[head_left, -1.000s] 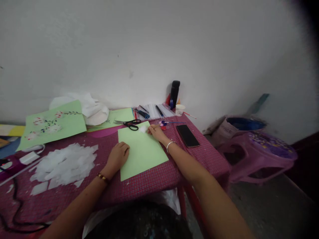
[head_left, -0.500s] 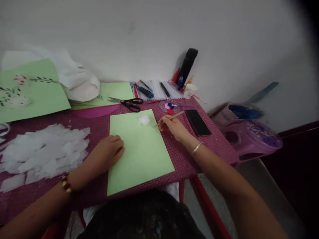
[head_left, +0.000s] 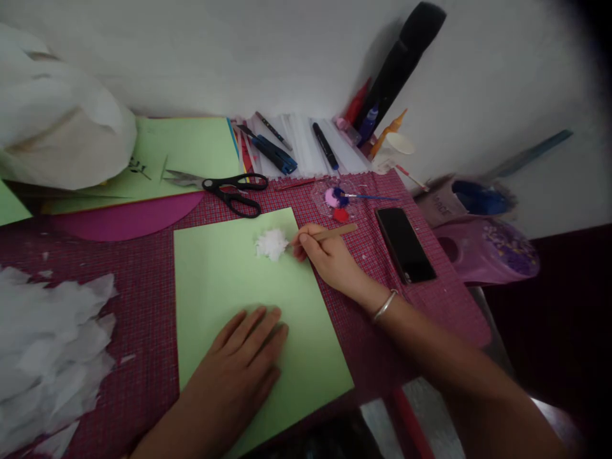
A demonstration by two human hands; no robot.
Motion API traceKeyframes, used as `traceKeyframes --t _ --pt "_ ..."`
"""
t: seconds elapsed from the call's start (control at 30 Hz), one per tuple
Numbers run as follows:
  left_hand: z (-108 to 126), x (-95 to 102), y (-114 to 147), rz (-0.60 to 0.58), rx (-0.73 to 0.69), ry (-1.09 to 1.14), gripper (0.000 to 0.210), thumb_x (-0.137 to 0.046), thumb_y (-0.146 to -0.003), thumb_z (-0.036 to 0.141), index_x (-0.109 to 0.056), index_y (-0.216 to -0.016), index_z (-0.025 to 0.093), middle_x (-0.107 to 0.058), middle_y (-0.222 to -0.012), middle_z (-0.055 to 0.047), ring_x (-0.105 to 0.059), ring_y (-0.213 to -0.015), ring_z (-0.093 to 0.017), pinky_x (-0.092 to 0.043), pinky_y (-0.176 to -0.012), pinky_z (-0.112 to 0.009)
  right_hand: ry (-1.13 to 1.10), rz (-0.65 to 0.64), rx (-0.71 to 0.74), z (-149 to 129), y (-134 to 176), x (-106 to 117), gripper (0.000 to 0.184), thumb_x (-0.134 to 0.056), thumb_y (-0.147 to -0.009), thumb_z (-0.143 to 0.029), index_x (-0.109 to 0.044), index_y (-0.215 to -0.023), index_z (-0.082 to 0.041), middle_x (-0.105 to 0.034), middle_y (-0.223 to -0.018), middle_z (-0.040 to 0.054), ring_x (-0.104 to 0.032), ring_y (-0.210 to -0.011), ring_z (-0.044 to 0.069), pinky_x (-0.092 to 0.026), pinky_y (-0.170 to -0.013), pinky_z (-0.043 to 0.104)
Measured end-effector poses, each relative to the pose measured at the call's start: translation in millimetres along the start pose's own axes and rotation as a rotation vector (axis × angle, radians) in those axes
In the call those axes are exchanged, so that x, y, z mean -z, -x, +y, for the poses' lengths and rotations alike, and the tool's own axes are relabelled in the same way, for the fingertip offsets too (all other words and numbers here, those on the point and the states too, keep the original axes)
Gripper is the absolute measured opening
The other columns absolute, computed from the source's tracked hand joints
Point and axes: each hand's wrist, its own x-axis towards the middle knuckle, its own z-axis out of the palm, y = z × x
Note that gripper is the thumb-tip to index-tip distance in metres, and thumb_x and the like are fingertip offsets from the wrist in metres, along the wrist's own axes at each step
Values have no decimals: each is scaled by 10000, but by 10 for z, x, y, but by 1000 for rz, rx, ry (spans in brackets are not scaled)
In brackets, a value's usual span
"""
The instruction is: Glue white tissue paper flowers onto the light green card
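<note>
Head view shows work on the rectangular light-green paper sheet [head_left: 229, 280] at what looks like an early stage: a single ruffled white tuft [head_left: 271, 245] sits on it, near its far right corner. Much loose material seems left, since a broad heap of thin white paper-like pieces [head_left: 43, 357] lies off the sheet's left side. Blobs of pink paint [head_left: 331, 197] and red paint [head_left: 341, 215] sit just beyond its far right corner.

The person's right hand [head_left: 325, 252], at the sheet's right edge, pinches a slim light-brown stick-like tool [head_left: 340, 231] between thumb and fingers, wrist low, tip beside the tuft; contact cannot be told. The left hand [head_left: 243, 366] lies palm down over the sheet's near half, fingers extended and slightly spread, gripping nothing.
</note>
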Motion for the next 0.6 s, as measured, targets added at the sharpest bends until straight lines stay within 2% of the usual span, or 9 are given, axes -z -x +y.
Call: traceKeyframes --t 0.1,0.23,0.3,0.37,0.5,0.53,0.6 --pt "5 22 -12 16 31 37 347 -452 -934 283 -635 -1226 248 -617 -1347 -31 -503 -1284 -222 -368 -1123 -412 -24 15 -34 -13 41 42 282 -461 -967 -402 -580 -808 -201 -594 -747 -3 -583 -672 114 -501 -634 264" --pt "-50 55 -38 10 -9 59 356 -473 -914 277 -645 -1227 280 -629 -1337 -1 -532 -1257 -211 -424 -1086 -395 -88 76 -108 -57 116 142 257 -483 -968 -391 -585 -815 -212 -605 -728 -5 -588 -656 117 -505 -614 266" --pt "-89 62 -40 -6 -39 61 353 -486 -907 282 -649 -1219 305 -635 -1328 20 -545 -1237 -198 -435 -1071 -371 -93 65 -129 -57 119 148 253 -472 -978 -361 -585 -806 -215 -600 -721 -9 -586 -650 112 -503 -606 258" --pt "-118 48 -30 -2 -54 71 334 -496 -907 290 -660 -1197 315 -642 -1317 37 -548 -1230 -188 -399 -1105 -352 -57 22 -122 -44 107 119 251 -450 -991 -325 -596 -820 -215 -602 -749 -7 -585 -673 107 -500 -618 250" --pt "-132 -20 29 60 -24 117 297 -487 -926 299 -687 -1146 309 -663 -1283 51 -552 -1215 -186 -222 -1221 -362 73 -88 -76 -34 114 76 230 -426 -1003 -279 -637 -926 -230 -637 -850 15 -603 -769 123 -504 -676 277" --pt "-130 -33 49 52 -39 120 300 -489 -928 290 -685 -1154 312 -662 -1283 55 -553 -1214 -183 -204 -1230 -362 72 -91 -77 -38 128 86 221 -434 -1000 -278 -641 -937 -236 -643 -855 18 -607 -775 130 -507 -678 286" --pt "-123 -44 89 4 -63 118 320 -496 -928 266 -671 -1189 325 -657 -1289 64 -549 -1227 -175 -209 -1233 -356 -27 -15 -103 -47 160 127 210 -447 -994 -296 -636 -915 -249 -645 -805 14 -604 -721 135 -510 -631 290"
